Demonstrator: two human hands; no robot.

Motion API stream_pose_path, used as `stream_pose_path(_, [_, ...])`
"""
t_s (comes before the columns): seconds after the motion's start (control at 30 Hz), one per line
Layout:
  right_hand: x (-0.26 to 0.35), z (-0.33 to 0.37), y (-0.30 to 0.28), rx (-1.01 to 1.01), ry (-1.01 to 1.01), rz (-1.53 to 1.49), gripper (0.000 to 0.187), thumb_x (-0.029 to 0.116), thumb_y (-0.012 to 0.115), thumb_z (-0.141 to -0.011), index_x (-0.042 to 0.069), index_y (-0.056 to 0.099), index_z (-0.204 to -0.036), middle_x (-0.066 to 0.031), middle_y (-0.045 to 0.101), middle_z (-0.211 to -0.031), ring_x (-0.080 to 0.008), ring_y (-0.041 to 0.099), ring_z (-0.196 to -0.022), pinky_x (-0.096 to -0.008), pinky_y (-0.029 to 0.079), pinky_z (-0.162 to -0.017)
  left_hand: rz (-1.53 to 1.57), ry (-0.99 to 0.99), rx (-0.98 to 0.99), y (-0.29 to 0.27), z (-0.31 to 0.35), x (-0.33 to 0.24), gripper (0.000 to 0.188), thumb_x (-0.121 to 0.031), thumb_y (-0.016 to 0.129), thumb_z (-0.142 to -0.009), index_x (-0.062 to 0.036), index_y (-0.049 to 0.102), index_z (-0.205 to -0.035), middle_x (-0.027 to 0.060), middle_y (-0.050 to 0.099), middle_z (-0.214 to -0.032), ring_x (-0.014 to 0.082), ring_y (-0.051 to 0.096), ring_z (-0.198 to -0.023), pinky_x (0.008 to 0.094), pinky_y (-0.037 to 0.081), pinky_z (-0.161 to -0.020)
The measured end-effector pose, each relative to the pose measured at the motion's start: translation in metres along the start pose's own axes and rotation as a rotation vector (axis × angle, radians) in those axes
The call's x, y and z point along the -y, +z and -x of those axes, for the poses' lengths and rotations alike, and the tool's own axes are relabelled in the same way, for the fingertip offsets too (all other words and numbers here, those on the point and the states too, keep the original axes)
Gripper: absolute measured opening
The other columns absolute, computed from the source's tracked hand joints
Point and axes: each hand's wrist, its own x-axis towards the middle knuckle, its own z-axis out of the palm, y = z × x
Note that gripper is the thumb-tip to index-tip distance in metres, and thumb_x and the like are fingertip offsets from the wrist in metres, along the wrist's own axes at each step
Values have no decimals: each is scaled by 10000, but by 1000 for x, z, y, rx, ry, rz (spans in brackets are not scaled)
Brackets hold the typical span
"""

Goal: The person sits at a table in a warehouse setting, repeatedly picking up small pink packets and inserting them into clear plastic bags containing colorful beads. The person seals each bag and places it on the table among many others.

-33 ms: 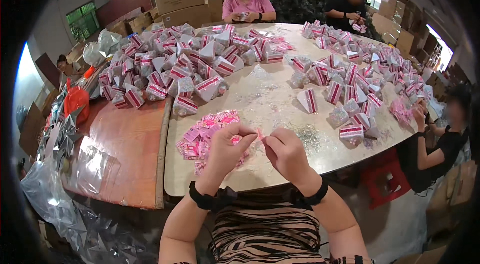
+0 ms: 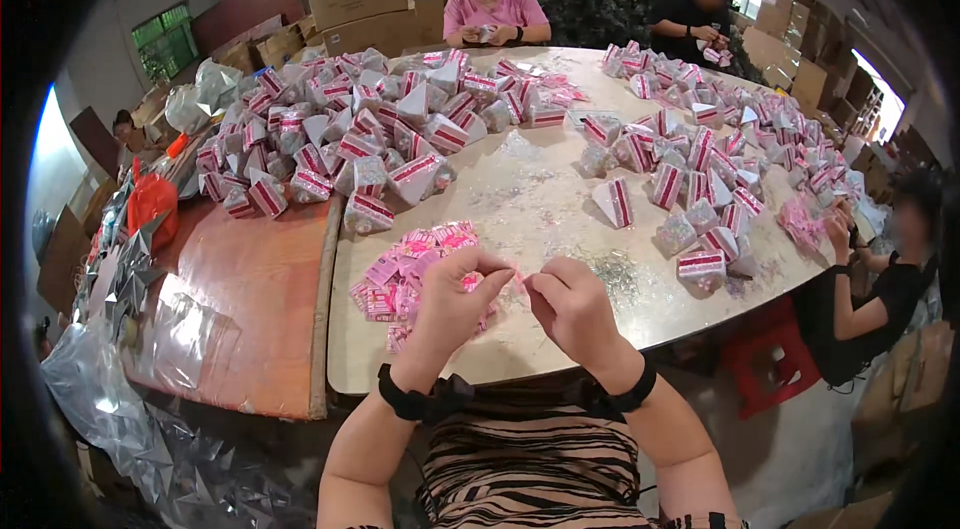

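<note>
My left hand point(image 2: 457, 301) and my right hand point(image 2: 577, 307) face each other above the near part of the table, both closed in a pinch. Between their fingertips stretches a small pink strip point(image 2: 520, 281), too small to tell its exact kind. Below and beside my left hand lies a loose pile of pink printed cards or packets point(image 2: 388, 274). To the right of my right hand, thin shiny slivers point(image 2: 618, 274) are scattered on the pale tabletop point(image 2: 500, 344).
A big heap of clear bags with white-and-pink card tops point(image 2: 335, 119) covers the far left; more such bags point(image 2: 705, 179) lie to the right. Co-workers sit at the far side and right. A red stool point(image 2: 768, 361) stands at right, an orange-brown table point(image 2: 240, 299) at left.
The pink strip between my fingertips has shifted slightly and shows a different shape. My hands have hardly moved.
</note>
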Motion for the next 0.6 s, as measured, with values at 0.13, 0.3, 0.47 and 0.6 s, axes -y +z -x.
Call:
stream_pose_path(0.13, [5, 1, -7, 16, 367, -406, 55, 22, 664, -826, 18, 620, -858, -53, 581, -755, -181, 605, -665, -276, 453, -565, -1, -15, 4, 0, 6, 2, 59, -28, 710, -806, 10, 682, -841, 42, 654, -765, 119, 597, -751, 279, 461, -686])
stream_pose_path(0.3, [-2, 17, 0, 132, 946, -1296, 57, 52, 593, -924, 0, 598, -899, -74, 630, -738, -150, 606, -581, -240, 476, -547, -275, 304, 97, -9, 12, -3, 90, -57, 752, -757, -36, 695, -824, 49, 625, -782, 187, 590, -783, 308, 451, -741])
stream_pose_path(0.47, [2, 27, -4, 226, 1063, -1654, 56, 33, 580, -929, 0, 569, -886, -107, 628, -743, -158, 606, -585, -266, 489, -513, -522, 621, 265, -27, 10, -20, 128, -112, 742, -757, -79, 684, -866, 71, 573, -805, 272, 555, -834, 383, 433, -799])
stream_pose_path(0.6, [-1, 25, -1, 377, 1059, -1654, 59, 33, 584, -926, -14, 594, -894, -90, 620, -747, -153, 590, -578, -265, 484, -510, -755, 750, 426, -36, 5, -40, 288, -172, 654, -828, -115, 613, -1107, 52, 560, -944, 251, 539, -911, 387, 421, -858])
